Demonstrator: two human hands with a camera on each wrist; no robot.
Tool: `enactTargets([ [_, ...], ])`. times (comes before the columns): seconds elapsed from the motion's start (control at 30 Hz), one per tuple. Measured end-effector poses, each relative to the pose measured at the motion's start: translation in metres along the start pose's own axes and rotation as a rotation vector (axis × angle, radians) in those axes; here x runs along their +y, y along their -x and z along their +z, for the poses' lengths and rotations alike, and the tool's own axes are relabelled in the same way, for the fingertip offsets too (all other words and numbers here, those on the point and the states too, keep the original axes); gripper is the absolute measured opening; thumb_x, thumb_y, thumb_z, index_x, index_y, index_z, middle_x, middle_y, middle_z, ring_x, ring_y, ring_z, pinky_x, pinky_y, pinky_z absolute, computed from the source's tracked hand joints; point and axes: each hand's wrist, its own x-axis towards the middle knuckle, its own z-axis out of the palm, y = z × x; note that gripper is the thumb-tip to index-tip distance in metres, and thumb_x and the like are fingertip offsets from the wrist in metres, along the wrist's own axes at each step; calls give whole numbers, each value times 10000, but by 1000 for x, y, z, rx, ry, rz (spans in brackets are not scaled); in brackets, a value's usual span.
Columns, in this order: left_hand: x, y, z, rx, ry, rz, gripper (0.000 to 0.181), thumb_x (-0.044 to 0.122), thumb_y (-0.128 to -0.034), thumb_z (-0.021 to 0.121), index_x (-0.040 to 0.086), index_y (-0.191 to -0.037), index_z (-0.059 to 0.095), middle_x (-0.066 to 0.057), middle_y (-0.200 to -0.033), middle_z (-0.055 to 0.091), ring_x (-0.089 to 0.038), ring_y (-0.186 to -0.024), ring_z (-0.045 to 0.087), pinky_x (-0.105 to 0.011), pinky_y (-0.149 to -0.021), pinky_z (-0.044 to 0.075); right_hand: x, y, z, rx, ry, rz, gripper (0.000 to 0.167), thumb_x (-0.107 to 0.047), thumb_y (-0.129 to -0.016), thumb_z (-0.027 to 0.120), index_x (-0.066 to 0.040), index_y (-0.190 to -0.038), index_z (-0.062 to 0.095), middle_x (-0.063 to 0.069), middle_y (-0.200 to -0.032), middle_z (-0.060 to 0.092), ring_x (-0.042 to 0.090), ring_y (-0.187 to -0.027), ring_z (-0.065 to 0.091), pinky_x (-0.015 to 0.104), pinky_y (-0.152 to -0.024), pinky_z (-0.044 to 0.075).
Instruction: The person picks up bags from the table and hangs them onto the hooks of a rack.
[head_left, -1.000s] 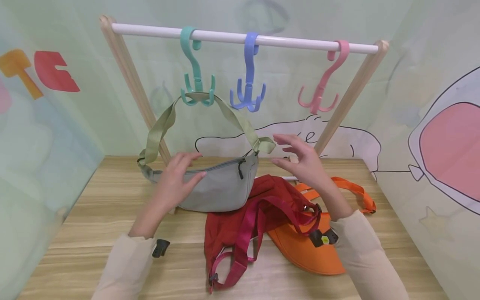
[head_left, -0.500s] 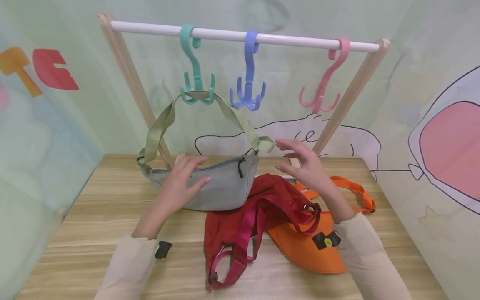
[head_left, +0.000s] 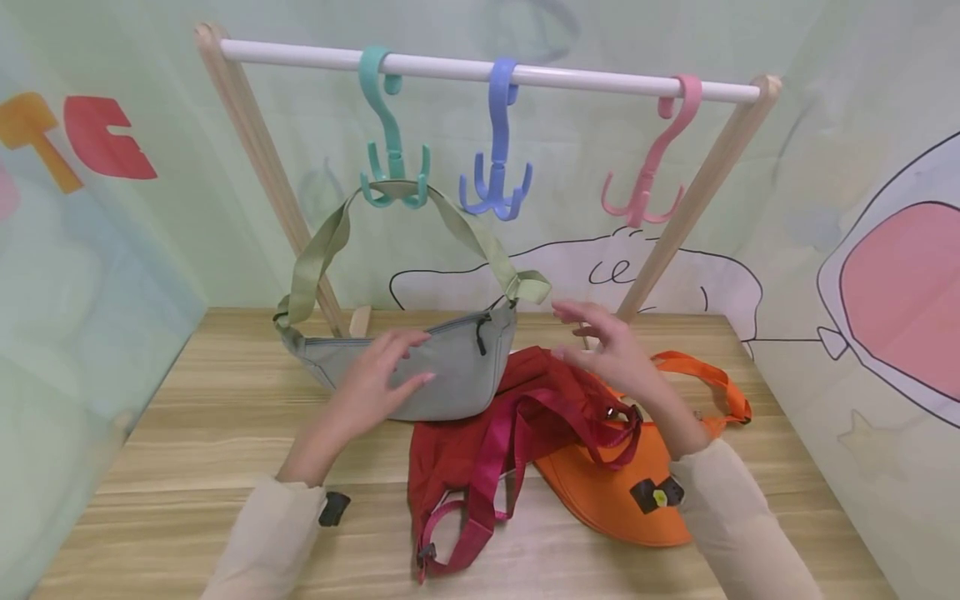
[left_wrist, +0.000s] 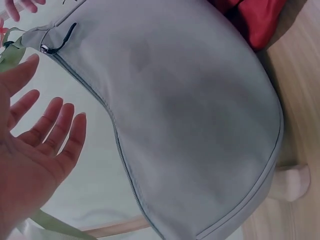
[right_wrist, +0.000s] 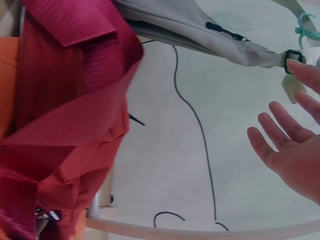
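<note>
A grey waist bag [head_left: 450, 375] hangs by its pale green strap [head_left: 318, 258] from the teal hook [head_left: 392, 137] on the rack. My left hand [head_left: 375, 375] is in front of the bag's body, fingers spread and holding nothing; the left wrist view shows a gap between the fingers and the zipper [left_wrist: 117, 135]. To the right of the bag, my right hand [head_left: 611, 346] is held up with its fingers loosely bent and nothing in them. Below lies a red bag [head_left: 457, 454] with magenta straps, partly over an orange sun visor [head_left: 600, 492].
A white rail [head_left: 300, 55] on wooden posts [head_left: 255, 142] spans the back. A blue hook [head_left: 497, 150] and a pink hook [head_left: 652, 158] hang from it, bearing nothing. The wooden table [head_left: 187, 450] supports the rack; printed cloth walls stand behind and at the sides.
My left hand has shifted right across the front of the grey bag. My right hand has lowered slightly. The bag stays hanging on the teal hook.
</note>
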Motion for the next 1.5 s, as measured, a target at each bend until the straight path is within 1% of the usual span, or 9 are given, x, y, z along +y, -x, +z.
enactTargets([
  [0.1, 1, 2, 4, -24, 12, -11, 485, 187, -825, 685, 32, -1247, 502, -132, -1160, 530, -265, -962, 528, -424, -762, 459, 5, 5, 2, -40, 10, 52, 558, -45, -786, 703, -55, -1299, 482, 125, -1228, 519, 242, -1105, 487, 436, -901, 426],
  [0.2, 1, 3, 8, -34, 24, -4, 500, 184, -822, 689, 27, -1254, 492, -133, -1151, 537, -266, -969, 530, -418, -768, 460, 10, 9, 4, -91, 26, 80, 568, -78, -791, 707, -77, -1308, 473, 110, -1252, 511, 242, -1113, 488, 414, -902, 429],
  [0.4, 1, 7, 21, -49, 28, 26, 519, 183, -810, 700, 2, -1246, 483, -142, -1135, 539, -279, -969, 546, -422, -803, 456, 24, 18, 10, -169, 39, 60, 584, -111, -780, 725, -58, -1305, 474, 100, -1287, 498, 243, -1156, 473, 439, -931, 399],
  [0.63, 2, 13, 35, -73, 53, 57, 520, 180, -799, 710, -7, -1231, 489, -136, -1128, 537, -271, -948, 535, -404, -789, 454, 36, 29, 18, -240, 72, 96, 610, -158, -779, 731, -66, -1318, 461, 122, -1303, 479, 296, -1179, 441, 506, -950, 357],
  [0.73, 3, 15, 40, -91, 65, 52, 521, 189, -803, 706, -2, -1237, 490, -131, -1138, 531, -268, -950, 535, -406, -793, 451, 39, 32, 19, -249, 95, 85, 621, -153, -768, 739, -58, -1316, 461, 145, -1303, 474, 303, -1184, 434, 507, -946, 359],
  [0.9, 7, 18, 47, -138, 77, -8, 538, 222, -819, 690, 32, -1272, 472, -115, -1155, 522, -254, -985, 523, -414, -819, 445, 43, 39, 21, -267, 71, 99, 643, -149, -770, 736, -34, -1327, 436, 160, -1318, 451, 334, -1195, 419, 532, -946, 346],
  [1.0, 9, 20, 52, -162, 89, -29, 550, 250, -826, 680, 47, -1288, 461, -102, -1176, 516, -249, -1012, 516, -409, -840, 441, 46, 42, 23, -272, 57, 111, 662, -153, -774, 733, -16, -1337, 414, 180, -1320, 442, 361, -1188, 418, 546, -937, 346],
  [1.3, 12, 25, 63, -211, 119, -16, 576, 297, -817, 683, 61, -1292, 459, -74, -1218, 504, -230, -1072, 497, -394, -897, 420, 56, 53, 31, -292, 54, 140, 692, -171, -767, 740, -24, -1349, 395, 170, -1327, 429, 333, -1171, 440, 511, -931, 373],
  [1.5, 13, 27, 67, -241, 140, -46, 606, 354, -823, 666, 82, -1315, 438, -66, -1235, 492, -228, -1126, 458, -417, -917, 406, 60, 57, 32, -281, 83, 146, 703, -181, -757, 749, -32, -1349, 400, 160, -1325, 437, 323, -1157, 448, 504, -928, 379],
])
